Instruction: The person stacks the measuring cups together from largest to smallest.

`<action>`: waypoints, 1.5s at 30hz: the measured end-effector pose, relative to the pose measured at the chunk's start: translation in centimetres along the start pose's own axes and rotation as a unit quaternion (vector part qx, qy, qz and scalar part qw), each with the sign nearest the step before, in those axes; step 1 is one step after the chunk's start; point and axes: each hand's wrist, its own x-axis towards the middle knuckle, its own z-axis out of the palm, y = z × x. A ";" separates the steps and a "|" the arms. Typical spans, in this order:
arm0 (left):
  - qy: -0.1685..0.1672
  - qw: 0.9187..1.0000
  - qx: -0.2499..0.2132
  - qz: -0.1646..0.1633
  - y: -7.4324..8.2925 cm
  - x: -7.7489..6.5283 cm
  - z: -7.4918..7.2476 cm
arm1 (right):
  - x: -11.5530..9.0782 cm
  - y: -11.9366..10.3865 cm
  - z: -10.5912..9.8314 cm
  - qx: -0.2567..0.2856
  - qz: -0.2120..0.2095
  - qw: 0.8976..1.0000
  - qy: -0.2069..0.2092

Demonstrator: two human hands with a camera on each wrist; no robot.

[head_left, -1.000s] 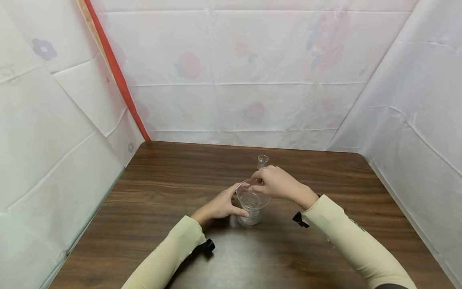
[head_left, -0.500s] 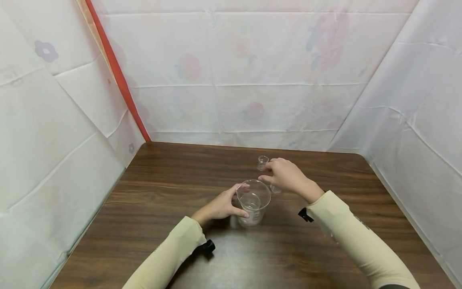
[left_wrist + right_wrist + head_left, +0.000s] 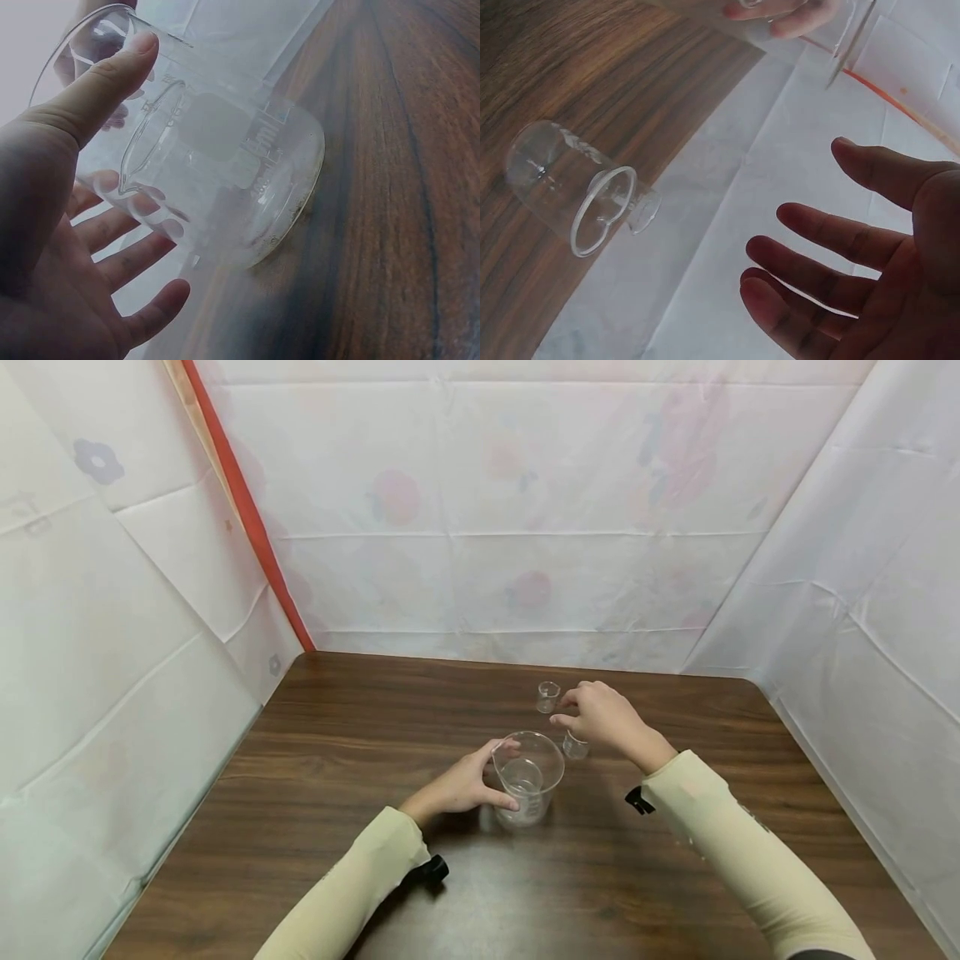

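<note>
A large clear glass beaker (image 3: 546, 777) stands on the table, with a smaller beaker (image 3: 154, 135) inside it. My left hand (image 3: 463, 783) holds the large beaker from its left side, thumb in front and fingers round the back. Behind and to the right of it, my right hand (image 3: 602, 717) hovers with fingers loosely bent and nothing in them. Just below that hand stands a small beaker (image 3: 576, 747); another, tiny beaker (image 3: 547, 697) is further back. In the right wrist view the right fingertips are apart from the small beaker (image 3: 547, 172).
The brown wood-grain table (image 3: 315, 743) ends at a white patterned sheet (image 3: 465, 585) at the back. More white sheeting (image 3: 862, 677) hangs along the right and left sides. A red strip (image 3: 251, 518) runs down the back left corner.
My right hand has moved from the large beaker's mouth back and to the right, bringing the small beaker beneath it into view. The left hand and large beaker have stayed in place.
</note>
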 end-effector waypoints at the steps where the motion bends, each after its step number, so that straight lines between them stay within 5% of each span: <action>1: 0.000 1.000 0.001 -0.001 0.0 0.0 0.0 | 0.0 0.1 0.0 0.000 0.004 1.000 0.000; 11: -0.002 1.000 0.003 -0.007 -0.1 0.0 0.0 | 0.3 0.9 0.7 0.014 0.050 0.998 -0.037; 45: 0.006 1.000 0.007 -0.008 0.1 0.1 0.1 | 1.3 3.1 3.7 -0.037 0.107 0.991 -0.070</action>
